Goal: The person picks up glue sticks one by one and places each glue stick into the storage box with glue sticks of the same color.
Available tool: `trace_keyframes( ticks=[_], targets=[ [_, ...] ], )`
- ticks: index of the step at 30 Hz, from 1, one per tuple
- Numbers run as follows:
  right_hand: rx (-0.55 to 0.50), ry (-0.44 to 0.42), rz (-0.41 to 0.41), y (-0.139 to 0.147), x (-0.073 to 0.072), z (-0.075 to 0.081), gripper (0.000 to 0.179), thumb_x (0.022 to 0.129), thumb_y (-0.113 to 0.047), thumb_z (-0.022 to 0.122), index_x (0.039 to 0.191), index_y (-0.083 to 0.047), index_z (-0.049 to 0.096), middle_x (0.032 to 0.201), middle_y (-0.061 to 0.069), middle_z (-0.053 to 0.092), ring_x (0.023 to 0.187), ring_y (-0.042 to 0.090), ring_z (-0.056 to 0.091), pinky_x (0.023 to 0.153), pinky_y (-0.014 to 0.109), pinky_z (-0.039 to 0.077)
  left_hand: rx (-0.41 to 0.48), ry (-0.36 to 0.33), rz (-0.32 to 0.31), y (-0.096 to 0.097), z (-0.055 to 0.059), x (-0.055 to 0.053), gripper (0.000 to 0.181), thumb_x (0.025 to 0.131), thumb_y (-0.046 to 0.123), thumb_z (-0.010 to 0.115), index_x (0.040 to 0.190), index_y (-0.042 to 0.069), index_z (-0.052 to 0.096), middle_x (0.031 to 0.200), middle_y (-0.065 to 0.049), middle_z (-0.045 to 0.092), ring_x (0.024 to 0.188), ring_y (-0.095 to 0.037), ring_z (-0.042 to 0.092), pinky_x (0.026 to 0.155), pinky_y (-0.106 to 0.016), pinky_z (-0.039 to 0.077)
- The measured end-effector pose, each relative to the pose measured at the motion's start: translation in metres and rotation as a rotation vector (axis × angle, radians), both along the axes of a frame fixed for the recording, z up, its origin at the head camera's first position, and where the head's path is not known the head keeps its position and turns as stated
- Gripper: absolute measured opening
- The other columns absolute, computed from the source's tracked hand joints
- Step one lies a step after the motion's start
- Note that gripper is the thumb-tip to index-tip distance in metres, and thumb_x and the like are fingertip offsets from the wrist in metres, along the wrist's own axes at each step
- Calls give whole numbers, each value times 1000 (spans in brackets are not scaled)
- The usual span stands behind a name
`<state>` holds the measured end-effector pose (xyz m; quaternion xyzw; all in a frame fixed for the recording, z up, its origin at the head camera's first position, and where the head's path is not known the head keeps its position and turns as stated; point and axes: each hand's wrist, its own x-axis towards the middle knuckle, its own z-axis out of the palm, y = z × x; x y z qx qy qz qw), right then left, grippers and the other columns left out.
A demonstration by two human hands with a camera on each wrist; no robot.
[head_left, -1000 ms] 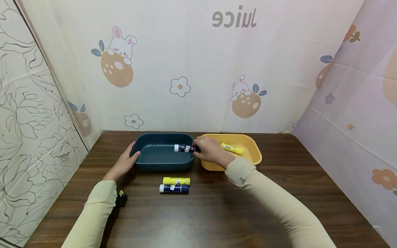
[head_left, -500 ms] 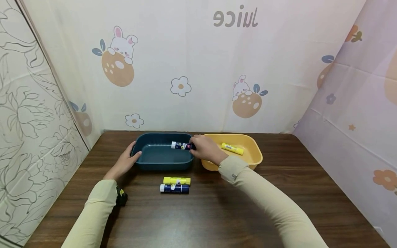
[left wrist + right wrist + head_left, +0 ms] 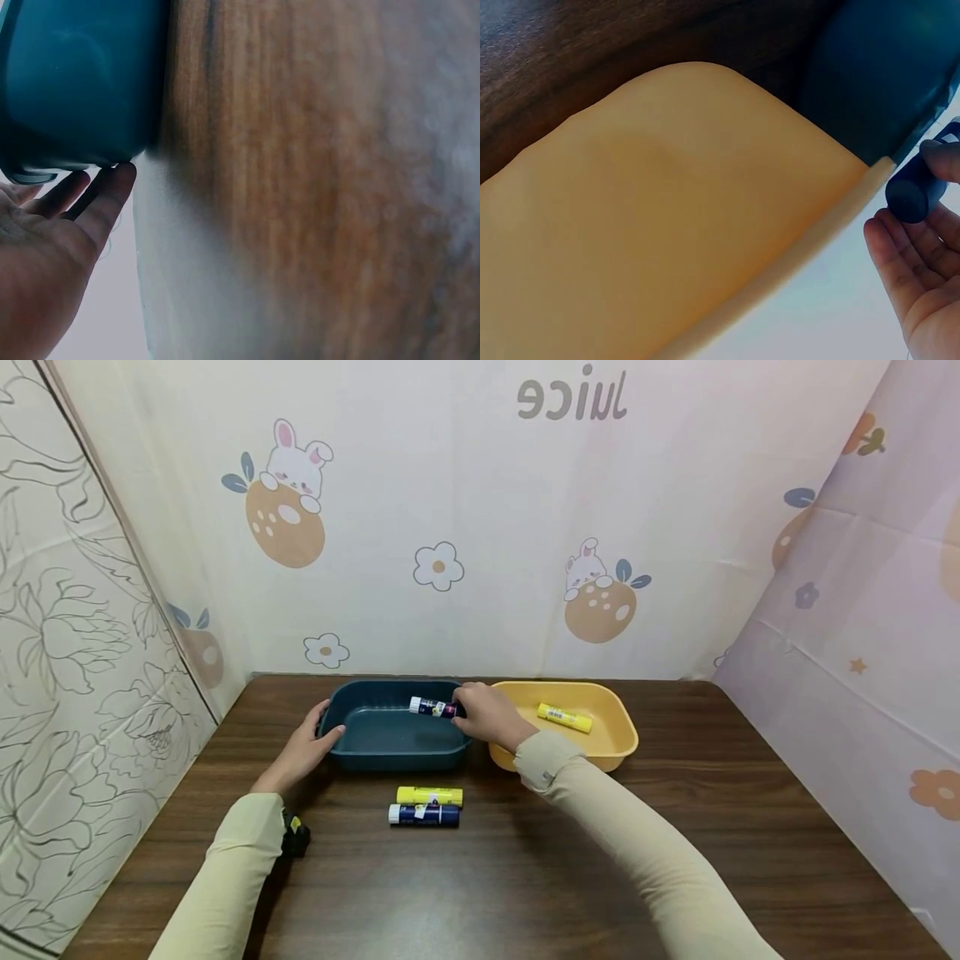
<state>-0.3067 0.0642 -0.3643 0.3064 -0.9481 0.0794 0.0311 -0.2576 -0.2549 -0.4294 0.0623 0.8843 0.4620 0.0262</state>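
While the left hand (image 3: 298,752) grips and likely steadies the blue tray (image 3: 397,761), the right hand (image 3: 491,715) pinches a navy tube (image 3: 435,707).

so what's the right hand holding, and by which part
The right hand holds a navy glue stick near its dark end, leaving the white end free.

You see smooth plastic in the teal basin (image 3: 397,762) and the yellow basin (image 3: 611,727), the teal one softly glossy. Your glue sticks (image 3: 433,707) look like smooth plastic. Your table (image 3: 510,868) shows glossy wood grain; your sleeves (image 3: 232,860) are matt cloth, the curtain (image 3: 495,527) creased matt fabric.
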Motion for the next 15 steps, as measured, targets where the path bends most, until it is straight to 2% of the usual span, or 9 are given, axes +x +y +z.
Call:
trace_keyframes(
  ticks=[15],
  targets=[
    [22, -31, -47, -10, -11, -7, 26, 88, -24, 69, 106, -5, 69, 93, 5, 64, 75, 13, 56, 70, 24, 51, 4, -4, 10, 1, 0, 0, 71, 102, 34, 45, 152, 2, 6, 153, -29, 14, 137, -46, 19, 106, -62, 20]
  ],
)
